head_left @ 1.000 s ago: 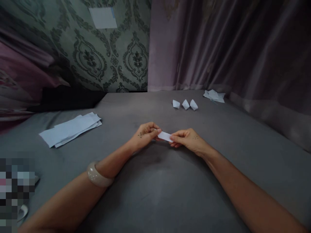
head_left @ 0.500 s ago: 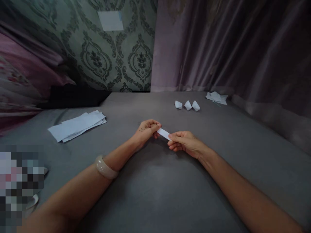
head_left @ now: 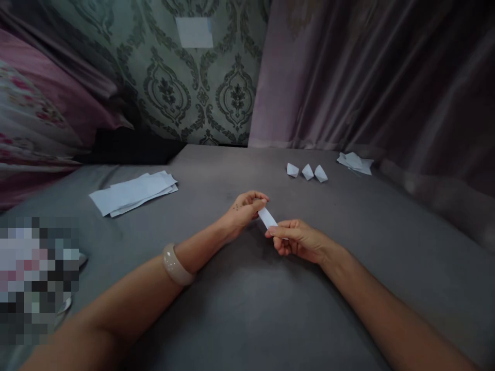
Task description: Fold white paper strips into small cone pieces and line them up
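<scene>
A narrow folded strip of white paper [head_left: 267, 218] is held between both hands just above the grey cloth surface [head_left: 240, 309]. My left hand [head_left: 245, 207] pinches its far end with curled fingers; a pale bangle [head_left: 176, 265] sits on that wrist. My right hand [head_left: 297, 240] pinches the near end between thumb and fingers. The strip slants from upper left to lower right.
A loose stack of white paper sheets [head_left: 133, 192] lies to the left. Three small folded paper pieces [head_left: 307, 172] stand in a row further back, with a heap of paper scraps [head_left: 356, 162] beyond them by the curtain. A blurred patch covers the lower left.
My right hand has drawn nearer and lower, so the strip has turned from nearly level to slanted. The view has shifted left, moving everything rightward in the picture.
</scene>
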Available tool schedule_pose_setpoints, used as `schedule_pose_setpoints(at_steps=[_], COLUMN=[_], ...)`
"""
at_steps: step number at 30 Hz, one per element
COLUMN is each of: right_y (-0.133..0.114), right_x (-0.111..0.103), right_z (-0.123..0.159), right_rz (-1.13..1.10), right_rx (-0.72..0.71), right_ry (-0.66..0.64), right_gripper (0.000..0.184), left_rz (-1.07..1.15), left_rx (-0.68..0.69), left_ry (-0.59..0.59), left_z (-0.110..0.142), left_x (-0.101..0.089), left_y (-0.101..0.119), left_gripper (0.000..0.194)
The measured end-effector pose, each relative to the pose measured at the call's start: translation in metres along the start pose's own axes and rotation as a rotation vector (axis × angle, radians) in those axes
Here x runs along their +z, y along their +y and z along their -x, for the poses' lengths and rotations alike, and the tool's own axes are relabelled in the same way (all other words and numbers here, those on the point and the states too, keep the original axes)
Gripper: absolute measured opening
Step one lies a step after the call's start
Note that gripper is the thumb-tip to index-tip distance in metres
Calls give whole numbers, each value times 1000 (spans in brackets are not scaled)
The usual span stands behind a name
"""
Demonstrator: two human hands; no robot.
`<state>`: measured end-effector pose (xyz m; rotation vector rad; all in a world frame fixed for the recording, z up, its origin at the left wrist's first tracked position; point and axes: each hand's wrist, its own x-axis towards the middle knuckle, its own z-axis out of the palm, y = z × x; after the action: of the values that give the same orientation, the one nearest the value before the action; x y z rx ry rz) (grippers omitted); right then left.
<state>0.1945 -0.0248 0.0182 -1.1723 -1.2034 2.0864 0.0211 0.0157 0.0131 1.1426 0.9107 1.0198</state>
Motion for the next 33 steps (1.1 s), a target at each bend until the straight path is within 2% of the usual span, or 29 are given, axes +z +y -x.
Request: schedule_pose_setpoints(at_steps=[5, 8, 10, 13, 15, 19, 23, 33], right_y=[1, 2, 3, 5, 7, 9, 10, 11], right_x=[10, 12, 12, 11, 12, 16, 18, 20], right_z=[2, 1, -1, -5, -7, -9, -9, -6], right_rz=[8, -82, -167, -240, -236, -164, -127, 25], right_rx=[-62, -171, -234, -277, -305, -319, -304, -219], right_ry=[59, 172, 252, 308, 313, 309, 303, 287], right_gripper=[27, 25, 23, 23, 25, 29, 30, 33], left_rz=[33, 51, 39, 31, 123, 269, 281, 268], left_rx=[-20, 3, -7, -17, -54, -109, -102, -117], left_ry=[-6, 15, 1, -34, -70, 19, 119, 290], left_z=[-1, 2, 6, 15, 20, 26, 27, 14], left_x=[-5, -3, 3, 16, 24, 33, 34, 22], left_y=[3, 3, 2, -1, -3, -5, -5, -7], left_gripper=[13, 31, 39, 32, 29, 26, 23, 23])
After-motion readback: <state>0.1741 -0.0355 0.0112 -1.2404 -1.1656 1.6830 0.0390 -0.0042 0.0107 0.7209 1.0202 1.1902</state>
